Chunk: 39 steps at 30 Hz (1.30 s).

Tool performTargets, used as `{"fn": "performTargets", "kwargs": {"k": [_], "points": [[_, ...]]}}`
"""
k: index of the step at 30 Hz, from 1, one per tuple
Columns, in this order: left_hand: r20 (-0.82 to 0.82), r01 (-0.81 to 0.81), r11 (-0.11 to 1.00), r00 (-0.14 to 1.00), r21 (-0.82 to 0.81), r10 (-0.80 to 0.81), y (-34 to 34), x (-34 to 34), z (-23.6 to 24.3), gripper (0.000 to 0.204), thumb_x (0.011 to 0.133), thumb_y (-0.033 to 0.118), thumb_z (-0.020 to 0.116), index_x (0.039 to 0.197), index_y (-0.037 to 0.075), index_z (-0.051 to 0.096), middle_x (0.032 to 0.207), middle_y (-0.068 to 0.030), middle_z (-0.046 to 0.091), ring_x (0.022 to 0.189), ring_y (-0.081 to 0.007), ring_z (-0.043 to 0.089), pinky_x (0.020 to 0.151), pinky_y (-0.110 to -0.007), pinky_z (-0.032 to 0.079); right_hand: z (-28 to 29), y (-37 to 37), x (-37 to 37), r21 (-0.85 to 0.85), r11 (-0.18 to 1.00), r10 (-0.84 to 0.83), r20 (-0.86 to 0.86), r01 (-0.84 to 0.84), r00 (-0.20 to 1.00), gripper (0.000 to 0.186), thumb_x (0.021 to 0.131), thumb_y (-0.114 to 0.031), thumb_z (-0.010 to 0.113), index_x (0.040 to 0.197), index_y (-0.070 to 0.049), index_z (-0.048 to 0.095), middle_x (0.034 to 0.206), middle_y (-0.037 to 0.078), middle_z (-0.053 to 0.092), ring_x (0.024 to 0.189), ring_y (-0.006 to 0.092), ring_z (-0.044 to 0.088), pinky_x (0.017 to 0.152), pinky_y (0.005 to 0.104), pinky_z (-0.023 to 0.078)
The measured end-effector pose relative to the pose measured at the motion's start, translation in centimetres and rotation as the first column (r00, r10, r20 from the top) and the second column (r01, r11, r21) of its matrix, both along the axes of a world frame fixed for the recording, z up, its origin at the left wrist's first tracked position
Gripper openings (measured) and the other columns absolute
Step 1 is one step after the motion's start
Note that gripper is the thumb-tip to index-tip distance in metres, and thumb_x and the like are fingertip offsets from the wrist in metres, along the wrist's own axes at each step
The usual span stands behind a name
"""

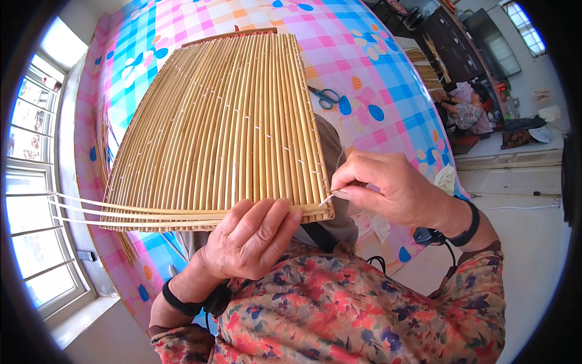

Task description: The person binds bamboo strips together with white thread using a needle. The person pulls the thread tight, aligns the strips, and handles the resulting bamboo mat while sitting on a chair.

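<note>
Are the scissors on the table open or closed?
Closed. The scissors lie flat on the checked tablecloth, their blades together in one line, beyond the straw mat.

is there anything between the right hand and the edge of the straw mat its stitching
Nothing visible does. The right hand pinches a thin pale strand right at the lower right corner of the straw mat, with no object between them. The left hand grips the mat's lower edge beside it, not across the path.

A pair of scissors [326, 96] lies on the checked tablecloth [388, 79]. A window [30, 182] is at left, a dark cabinet [451, 45] far right.
</note>
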<state>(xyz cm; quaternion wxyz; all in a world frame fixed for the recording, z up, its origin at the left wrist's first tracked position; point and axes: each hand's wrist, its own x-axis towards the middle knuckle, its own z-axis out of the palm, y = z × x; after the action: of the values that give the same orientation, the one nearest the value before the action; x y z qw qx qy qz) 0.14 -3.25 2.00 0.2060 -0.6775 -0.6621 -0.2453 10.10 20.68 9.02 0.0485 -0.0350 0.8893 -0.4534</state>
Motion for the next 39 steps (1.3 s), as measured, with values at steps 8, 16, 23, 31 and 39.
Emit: {"fn": "performTargets", "kwargs": {"k": [8,16,23,31,39], "points": [[0.01,-0.002,1.0,1.0,-0.028,0.002,-0.5,0.3,0.2,0.032,0.082,0.014,0.063,0.11,-0.003,0.068,0.11,-0.0145,0.064,0.099,-0.0234,0.06,0.076,-0.034,0.052,4.4,1.1,-1.9,0.454,0.891,0.165,-0.343,0.009,0.925,0.019,0.082,-0.002,0.07,0.1,-0.007,0.069,0.073,0.006,0.052,0.064,0.0171,0.057,0.055,0.0307,0.045],[0.024,-0.001,1.0,1.0,-0.017,0.001,-0.3,0.2,0.6,0.027,0.083,0.011,0.063,0.106,0.0,0.07,0.109,-0.0133,0.065,0.096,-0.0221,0.062,0.078,-0.032,0.05,2.8,0.5,-1.8,0.37,0.859,0.365,0.041,-0.354,0.93,0.004,0.082,-0.009,0.058,0.082,-0.007,0.055,0.074,0.009,0.055,0.069,0.0286,0.062,0.056,0.0383,0.051],[0.003,-0.007,0.999,1.0,-0.035,0.007,-1.0,0.4,0.2,0.024,0.087,0.015,0.061,0.105,0.004,0.071,0.107,-0.0091,0.068,0.095,-0.0188,0.061,0.077,-0.03,0.049,2.3,0.7,-2.4,0.306,0.842,0.444,0.077,-0.445,0.893,0.021,0.079,-0.008,0.071,0.099,-0.007,0.068,0.07,0.005,0.052,0.059,0.0224,0.059,0.047,0.0339,0.046],[-0.059,0.003,0.997,0.998,-0.078,-0.008,-1.3,0.1,0.5,0.025,0.09,0.019,0.058,0.109,0.009,0.071,0.108,-0.0061,0.069,0.097,-0.0172,0.062,0.079,-0.029,0.048,2.2,1.2,-3.0,0.26,0.835,0.469,0.121,-0.484,0.875,0.02,0.081,-0.009,0.07,0.101,-0.008,0.07,0.068,0.004,0.049,0.057,0.0198,0.056,0.045,0.0318,0.045],[-0.056,0.001,0.997,0.998,-0.071,-0.005,-1.4,0.2,0.2,0.026,0.091,0.02,0.057,0.11,0.009,0.07,0.109,-0.0061,0.069,0.097,-0.0169,0.062,0.08,-0.03,0.048,2.8,0.8,-3.0,0.34,0.784,0.502,0.145,-0.52,0.853,0.017,0.083,-0.012,0.069,0.1,-0.009,0.071,0.068,0.003,0.048,0.057,0.0193,0.056,0.045,0.0314,0.045]]}}
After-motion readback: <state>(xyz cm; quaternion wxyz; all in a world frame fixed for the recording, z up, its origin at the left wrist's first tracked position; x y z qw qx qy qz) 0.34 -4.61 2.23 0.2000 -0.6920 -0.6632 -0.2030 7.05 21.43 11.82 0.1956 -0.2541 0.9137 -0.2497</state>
